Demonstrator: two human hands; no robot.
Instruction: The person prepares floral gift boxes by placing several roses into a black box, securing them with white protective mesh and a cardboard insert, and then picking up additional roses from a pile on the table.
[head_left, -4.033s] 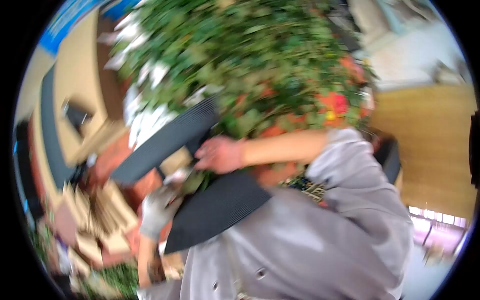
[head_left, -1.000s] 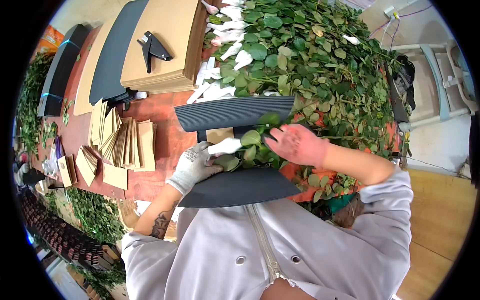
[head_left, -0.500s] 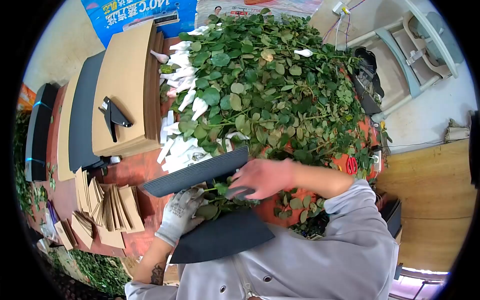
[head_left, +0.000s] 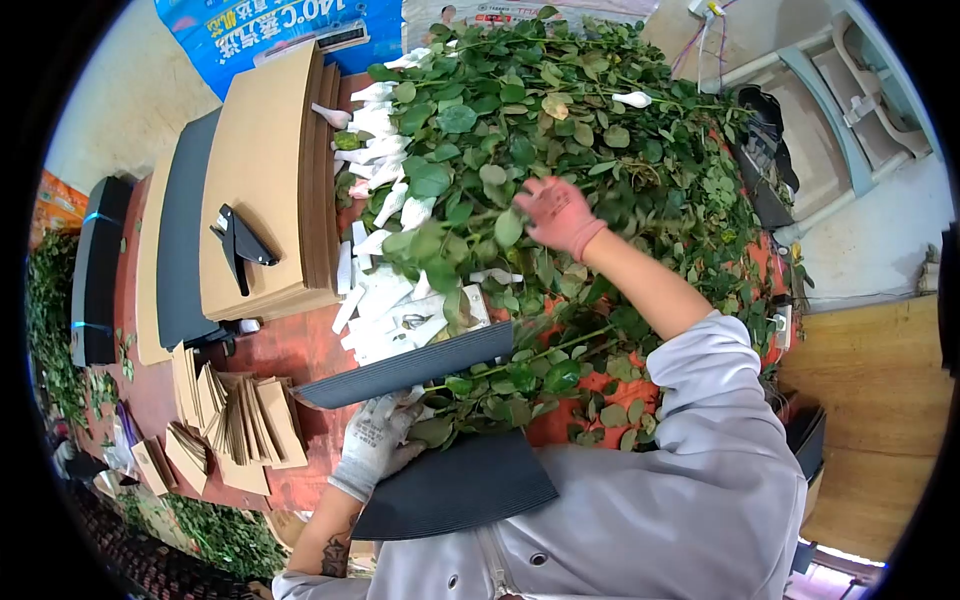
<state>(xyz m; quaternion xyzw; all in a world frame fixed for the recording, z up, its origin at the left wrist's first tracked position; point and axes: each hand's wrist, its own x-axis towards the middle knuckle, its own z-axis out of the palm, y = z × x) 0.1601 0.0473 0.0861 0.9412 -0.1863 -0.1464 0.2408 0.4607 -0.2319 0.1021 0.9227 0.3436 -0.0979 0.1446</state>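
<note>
In its grey-white glove, my left hand (head_left: 375, 445) is closed over the near end of the leafy stems (head_left: 500, 390); its fingertips are partly hidden. These stems lie between an upright black corrugated sheet (head_left: 410, 368) and a second black corrugated sheet (head_left: 460, 490) close to my body. My right hand (head_left: 560, 218), in a pink glove, is farther out over the big leaf pile (head_left: 620, 150), its fingers curled on a leafy stem (head_left: 430, 243) whose leaves are blurred. White-sleeved flower heads (head_left: 375, 150) line the pile's left edge.
Left of the pile stands a stack of brown cardboard (head_left: 260, 170) with a black stapler-like tool (head_left: 240, 248) on top. Folded cardboard pieces (head_left: 235, 415) are nearer me. White slips (head_left: 385, 305) lie behind the upright sheet. A chair (head_left: 820, 120) is at the right.
My right hand has moved from beside the black sheets out over the leaf pile, and the dark object in it no longer shows. My left hand has stayed by the sheets.
</note>
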